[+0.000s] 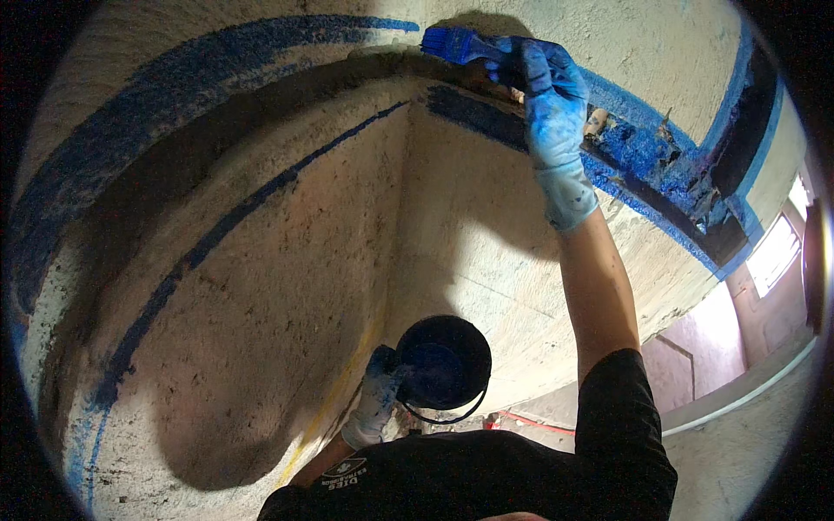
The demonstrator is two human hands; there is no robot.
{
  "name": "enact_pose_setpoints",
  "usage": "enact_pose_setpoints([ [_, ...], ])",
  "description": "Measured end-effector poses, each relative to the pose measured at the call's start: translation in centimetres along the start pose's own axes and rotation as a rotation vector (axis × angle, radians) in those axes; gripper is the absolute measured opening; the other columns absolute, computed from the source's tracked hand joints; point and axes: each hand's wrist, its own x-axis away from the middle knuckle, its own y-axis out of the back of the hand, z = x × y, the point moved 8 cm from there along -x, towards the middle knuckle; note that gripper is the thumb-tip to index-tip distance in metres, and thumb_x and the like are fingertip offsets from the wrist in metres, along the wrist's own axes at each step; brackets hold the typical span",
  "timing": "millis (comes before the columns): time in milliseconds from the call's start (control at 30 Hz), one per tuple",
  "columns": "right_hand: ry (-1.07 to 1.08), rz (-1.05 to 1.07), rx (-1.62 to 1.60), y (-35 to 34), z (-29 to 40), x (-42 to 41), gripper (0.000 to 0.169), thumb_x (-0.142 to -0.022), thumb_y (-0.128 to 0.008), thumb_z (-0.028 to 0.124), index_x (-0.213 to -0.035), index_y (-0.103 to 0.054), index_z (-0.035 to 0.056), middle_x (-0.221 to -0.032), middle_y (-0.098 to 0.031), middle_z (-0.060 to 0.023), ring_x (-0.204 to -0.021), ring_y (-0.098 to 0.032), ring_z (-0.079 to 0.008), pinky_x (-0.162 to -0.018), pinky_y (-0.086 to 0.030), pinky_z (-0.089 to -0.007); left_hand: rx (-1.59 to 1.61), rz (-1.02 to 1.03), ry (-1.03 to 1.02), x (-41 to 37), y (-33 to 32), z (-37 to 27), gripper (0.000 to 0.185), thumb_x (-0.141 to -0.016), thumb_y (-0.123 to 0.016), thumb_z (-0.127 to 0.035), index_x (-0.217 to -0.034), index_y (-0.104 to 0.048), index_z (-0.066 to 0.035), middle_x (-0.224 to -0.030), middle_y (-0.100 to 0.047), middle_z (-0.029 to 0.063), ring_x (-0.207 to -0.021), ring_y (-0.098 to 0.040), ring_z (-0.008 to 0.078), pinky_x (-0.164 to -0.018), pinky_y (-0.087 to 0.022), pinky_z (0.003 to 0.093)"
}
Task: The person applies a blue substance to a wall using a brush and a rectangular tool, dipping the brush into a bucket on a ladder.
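Gloved and stained blue, my right hand (pixel 550 98) is raised and closed around a blue paintbrush (pixel 456 45). The bristles point left and lie near the wall corner, at the right end of a dark blue painted band (pixel 215 55). Low in front of my body, my left hand (pixel 378 397), in a stained pale glove, grips the rim side of a black bucket (pixel 444 365) with a wire handle. Dark blue liquid seems to lie inside. Whether the bristles touch the wall cannot be told.
Rough plaster walls (pixel 313 260) meet at a corner ahead. A dark recess runs between the blue bands. At right, a blue-coated channel (pixel 638 143) holds broken, jagged edges and a pipe-like stub (pixel 595 122). A window (pixel 774 254) is at far right, and a red hose or cable (pixel 537 423) lies below.
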Motion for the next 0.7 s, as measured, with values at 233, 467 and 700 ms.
enact_pose_setpoints([
  [233, 0.075, 0.019, 0.044, 0.5, 0.3, -0.1, 0.017, -0.090, -0.057, 0.017, -0.095, -0.065, 0.0030, -0.088, -0.068, -0.0064, -0.077, -0.065, -0.0144, -0.073, -0.052, -0.0275, 0.049, -0.005, 0.006, -0.2, 0.2, 0.4, 0.020, -0.082, -0.066, -0.014, -0.089, -0.048, -0.010, -0.081, -0.049, 0.0005, -0.077, -0.049, 0.0117, -0.068, -0.044, 0.0263],
  [467, 0.094, 0.059, -0.023, -1.0, 1.7, 0.4, 0.016, -0.090, -0.056, 0.014, -0.097, -0.064, 0.0023, -0.090, -0.068, -0.0071, -0.079, -0.064, -0.0137, -0.075, -0.052, -0.0266, 0.095, -0.005, 0.055, -0.1, 0.5, 1.0, 0.020, -0.083, -0.066, -0.017, -0.091, -0.050, -0.010, -0.083, -0.051, 0.0011, -0.077, -0.050, 0.0125, -0.067, -0.044, 0.0268],
  [700, 0.143, 0.079, -0.005, -2.6, 2.2, 0.5, 0.014, -0.091, -0.055, 0.012, -0.097, -0.064, 0.0025, -0.090, -0.068, -0.0064, -0.080, -0.064, -0.0120, -0.077, -0.051, -0.0252, 0.092, -0.008, 0.024, -0.1, 0.2, 0.6, 0.020, -0.083, -0.066, -0.019, -0.091, -0.049, -0.010, -0.082, -0.049, 0.0009, -0.076, -0.049, 0.0122, -0.064, -0.044, 0.0262],
])
